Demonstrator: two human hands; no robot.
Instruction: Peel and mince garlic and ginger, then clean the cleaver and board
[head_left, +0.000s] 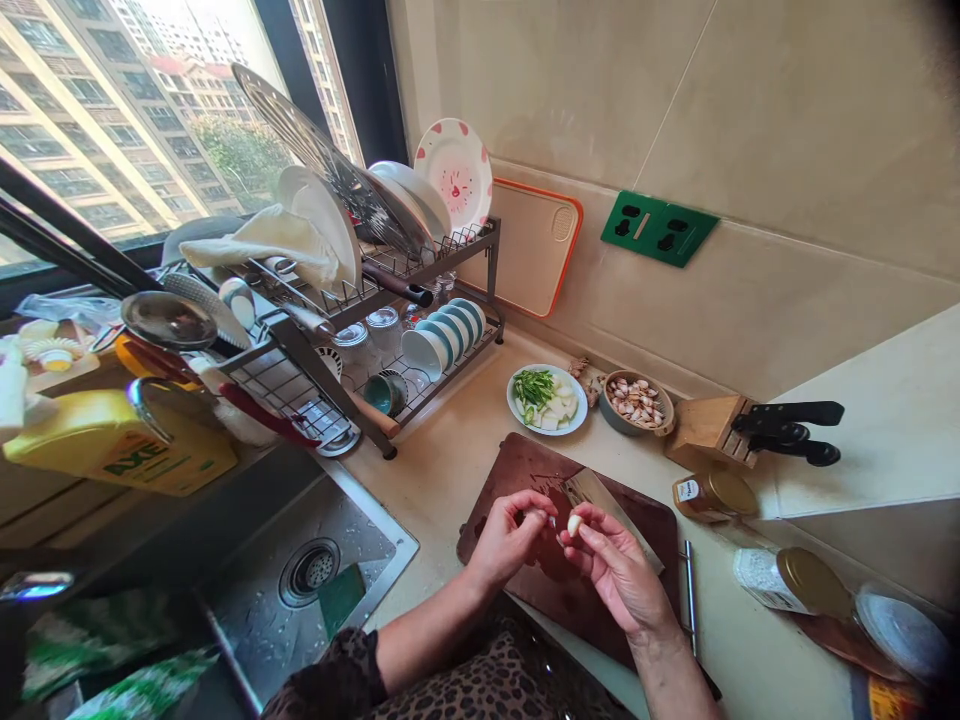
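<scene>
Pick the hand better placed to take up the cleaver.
Right, probably: the right hand is over the cleaver on the cutting board, though it pinches a garlic clove; the left hand is farther away.

Both forearms bare: left forearm [427,635] enters from 8 o'clock, right forearm [675,680] from 5 o'clock, wrists slightly bent, converging mid-frame. Left hand [506,540] sits just beside right hand [615,575], at its 10 o'clock, not touching, with thumb and fingertips [536,517] pinched together. Right hand is also in a thumb-index pinch, remaining fingers [600,545] loosely curled toward the palm.
</scene>
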